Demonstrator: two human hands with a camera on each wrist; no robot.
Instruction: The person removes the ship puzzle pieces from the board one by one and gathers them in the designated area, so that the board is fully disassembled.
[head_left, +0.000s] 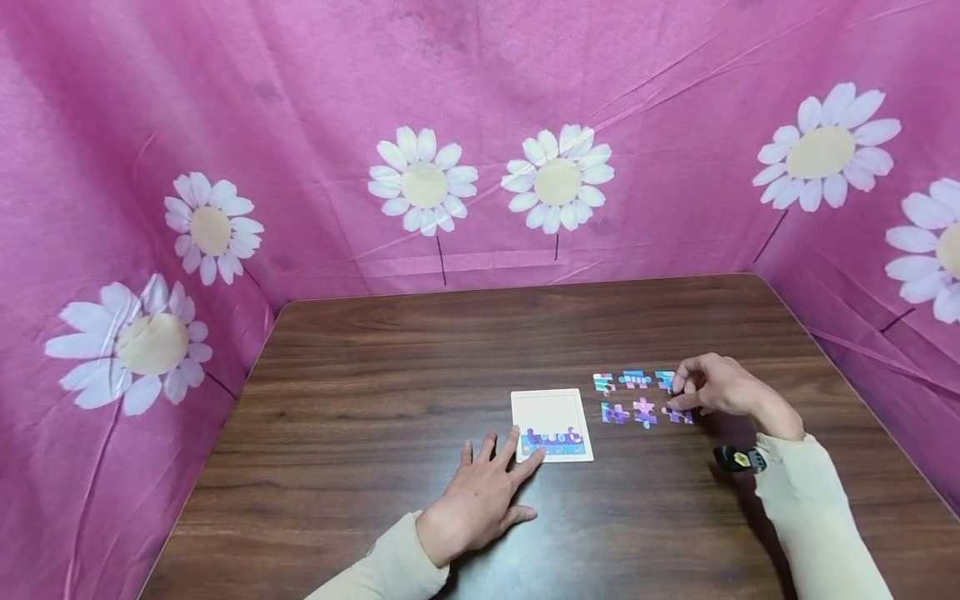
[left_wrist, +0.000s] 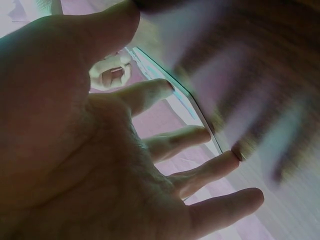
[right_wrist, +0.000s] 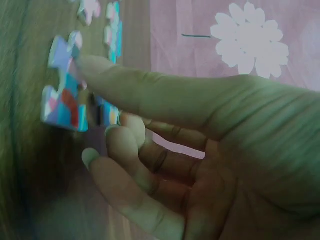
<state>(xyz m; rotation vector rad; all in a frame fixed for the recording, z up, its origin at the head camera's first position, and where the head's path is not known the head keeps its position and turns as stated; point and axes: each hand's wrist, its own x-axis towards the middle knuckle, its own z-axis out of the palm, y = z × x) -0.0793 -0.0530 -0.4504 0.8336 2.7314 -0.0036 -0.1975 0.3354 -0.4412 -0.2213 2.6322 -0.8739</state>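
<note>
A square white puzzle board (head_left: 547, 410) lies on the table, with a blue and purple picture strip along its near side. My left hand (head_left: 483, 502) rests by its near left corner, fingers spread, fingertips at its edge and on it. To the right, several jigsaw pieces lie in two rows, among them a pink piece (head_left: 644, 410) and a blue-topped piece (head_left: 635, 379). My right hand (head_left: 723, 387) is over the right end, fingers bent. In the right wrist view its thumb meets the nearest purple-blue piece (right_wrist: 64, 107); the thumb and fingertips stand apart, one more piece (right_wrist: 106, 112) behind them.
The brown wood-grain table (head_left: 360, 400) reaches back to a pink curtain (head_left: 480, 75) with large white daisies, which also hangs at both sides. A black strap with a small device (head_left: 738, 459) sits at the right wrist.
</note>
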